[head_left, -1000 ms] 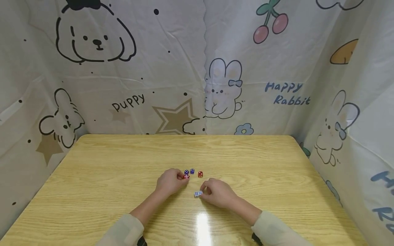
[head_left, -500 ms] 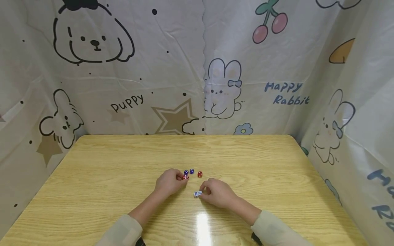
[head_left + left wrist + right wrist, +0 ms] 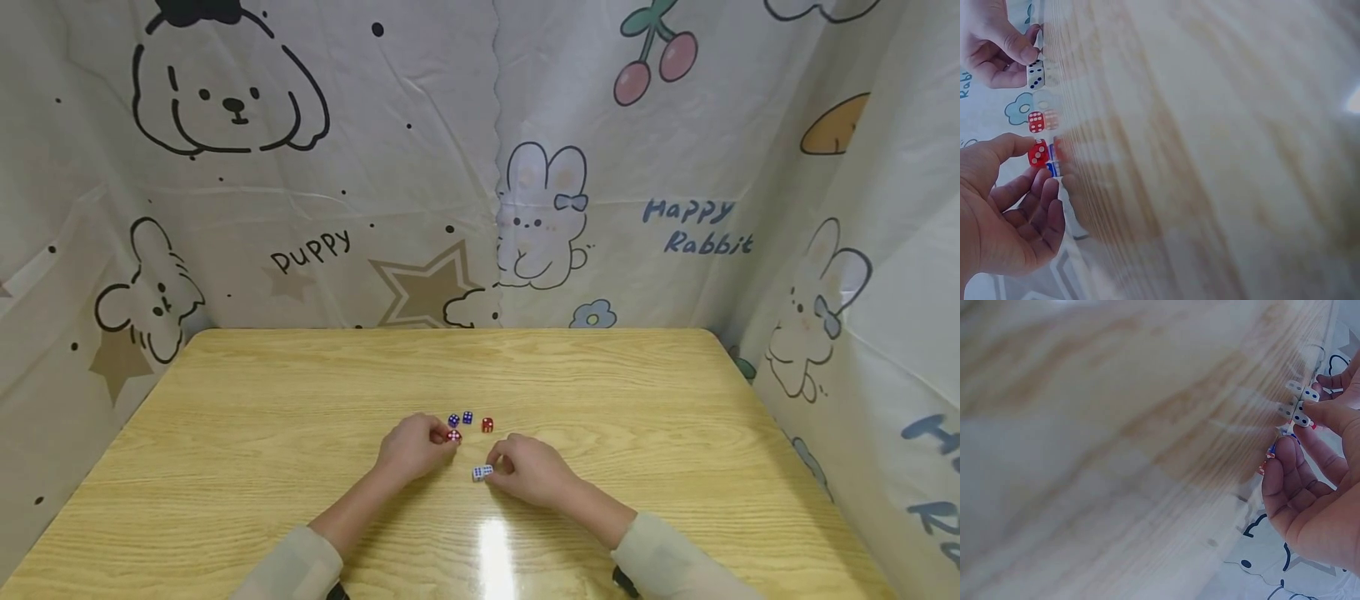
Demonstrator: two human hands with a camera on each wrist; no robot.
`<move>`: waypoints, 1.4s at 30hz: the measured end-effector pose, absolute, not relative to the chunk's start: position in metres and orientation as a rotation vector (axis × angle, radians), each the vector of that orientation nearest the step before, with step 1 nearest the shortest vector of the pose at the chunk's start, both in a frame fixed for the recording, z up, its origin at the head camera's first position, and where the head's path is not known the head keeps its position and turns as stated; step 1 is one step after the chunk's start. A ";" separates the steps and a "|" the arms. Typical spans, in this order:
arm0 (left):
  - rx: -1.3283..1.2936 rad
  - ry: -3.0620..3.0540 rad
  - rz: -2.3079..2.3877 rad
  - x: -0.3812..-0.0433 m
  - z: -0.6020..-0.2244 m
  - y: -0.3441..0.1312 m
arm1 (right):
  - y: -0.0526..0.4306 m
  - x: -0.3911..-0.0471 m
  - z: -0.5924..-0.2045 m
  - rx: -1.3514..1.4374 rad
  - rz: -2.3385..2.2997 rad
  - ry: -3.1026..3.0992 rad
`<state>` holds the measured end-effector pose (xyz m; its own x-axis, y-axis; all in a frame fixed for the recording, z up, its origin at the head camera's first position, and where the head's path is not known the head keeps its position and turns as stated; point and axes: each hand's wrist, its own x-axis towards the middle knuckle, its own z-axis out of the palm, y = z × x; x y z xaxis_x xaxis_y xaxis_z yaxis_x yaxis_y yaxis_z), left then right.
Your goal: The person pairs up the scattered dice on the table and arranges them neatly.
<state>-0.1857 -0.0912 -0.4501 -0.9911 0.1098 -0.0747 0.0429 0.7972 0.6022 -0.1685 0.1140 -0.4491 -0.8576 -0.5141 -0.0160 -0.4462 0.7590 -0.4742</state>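
Note:
My left hand [image 3: 414, 444] pinches a red die [image 3: 453, 436] with white pips between thumb and forefinger; in the left wrist view that same red die [image 3: 1038, 153] shows between the fingertips. Two blue dice [image 3: 468, 417] sit just behind it, and a second red die [image 3: 487, 425] stands to their right. Closer to me, my right hand [image 3: 528, 469] pinches one of two white dice [image 3: 477, 474], which lie side by side. The right wrist view shows the white dice [image 3: 1301, 418] at the thumb tip, with the coloured dice mostly hidden behind the fingers.
All the dice are grouped near the middle of a light wooden table [image 3: 262, 392]. A printed curtain [image 3: 420, 167] hangs along the table's back and both sides. Glare shines on the tabletop in front.
The red die in my left hand has come slightly toward me, so a little more room shows between it and the blue dice. My right hand and the white dice stay put.

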 end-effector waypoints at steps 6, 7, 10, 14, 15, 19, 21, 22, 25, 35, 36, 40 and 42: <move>0.117 2.853 0.967 -0.185 -0.449 -0.090 | 0.114 -0.169 -0.448 -0.767 -0.692 2.814; 0.121 2.849 0.968 -0.185 -0.449 -0.090 | 0.114 -0.169 -0.448 -0.766 -0.692 2.814; 0.145 2.840 0.972 -0.184 -0.448 -0.090 | 0.114 -0.169 -0.448 -0.767 -0.693 2.813; 0.180 2.833 0.976 -0.182 -0.448 -0.089 | 0.114 -0.169 -0.448 -0.768 -0.690 2.814; 0.185 2.829 0.978 -0.181 -0.447 -0.089 | 0.114 -0.169 -0.449 -0.769 -0.689 2.814; 0.214 2.810 0.997 -0.180 -0.446 -0.089 | 0.115 -0.169 -0.450 -0.768 -0.688 2.811; 0.227 2.801 1.005 -0.180 -0.447 -0.088 | 0.115 -0.169 -0.450 -0.766 -0.688 2.811; 0.235 2.797 1.005 -0.180 -0.447 -0.088 | 0.115 -0.169 -0.450 -0.764 -0.689 2.811; 0.257 2.788 1.006 -0.180 -0.450 -0.089 | 0.115 -0.168 -0.451 -0.762 -0.690 2.814; 0.313 2.785 0.995 -0.179 -0.452 -0.090 | 0.114 -0.168 -0.451 -0.763 -0.698 2.814; 0.319 2.789 0.995 -0.180 -0.452 -0.090 | 0.114 -0.168 -0.451 -0.764 -0.698 2.815; 0.336 2.793 0.994 -0.180 -0.452 -0.090 | 0.114 -0.168 -0.452 -0.763 -0.698 2.816; 0.344 2.786 1.000 -0.180 -0.452 -0.090 | 0.114 -0.168 -0.452 -0.765 -0.698 2.817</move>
<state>-0.1795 -0.0902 -0.4520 -0.9606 0.2681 -0.0733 0.1603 0.7498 0.6420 -0.1681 0.1136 -0.4519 -0.8609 -0.5086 -0.0136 -0.4434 0.7632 -0.4701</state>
